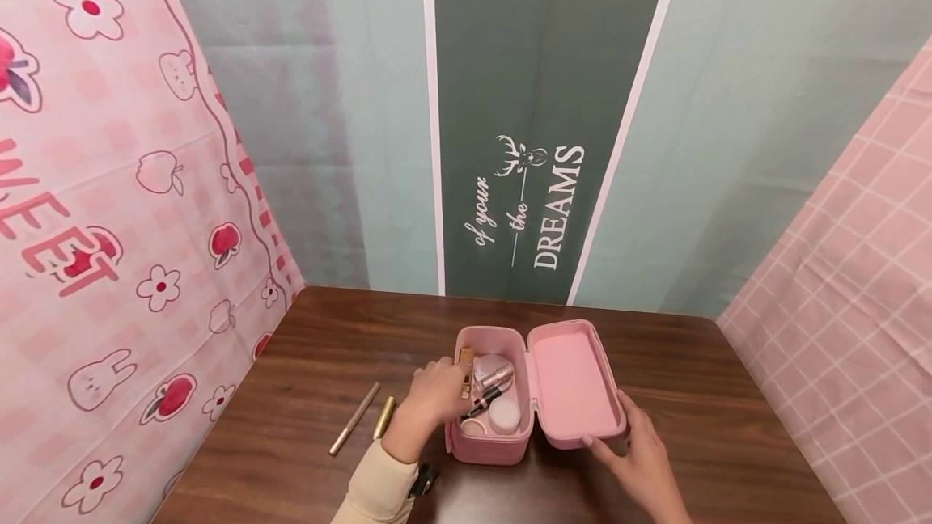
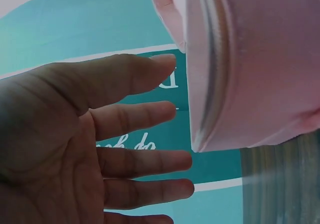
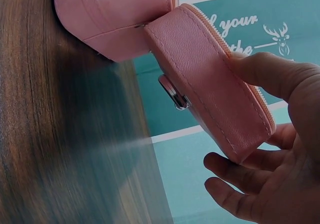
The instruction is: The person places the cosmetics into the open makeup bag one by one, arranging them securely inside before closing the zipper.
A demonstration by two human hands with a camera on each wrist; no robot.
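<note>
A pink zippered makeup case (image 1: 489, 450) stands on the table with its lid (image 1: 571, 382) swung out to the right. Inside lie a round white-lidded jar (image 1: 504, 414), a black-and-pink tube (image 1: 484, 403), a shiny pinkish tube (image 1: 495, 378) and a gold item (image 1: 466, 362). My left hand (image 1: 439, 391) reaches over the case's left rim; in the left wrist view its fingers (image 2: 145, 161) are straight and hold nothing. With thumb on the zipper edge and fingers around the outer side, my right hand (image 3: 280, 89) grips the lid. Part of the contents is hidden by the left hand.
Left of the case, a slim gold pen-like stick (image 1: 354, 419) and a short gold tube (image 1: 384, 417) lie on the brown wooden table (image 1: 291, 362). Printed cloths hang behind and on both sides. A dark band (image 1: 424, 480) sits at the left wrist.
</note>
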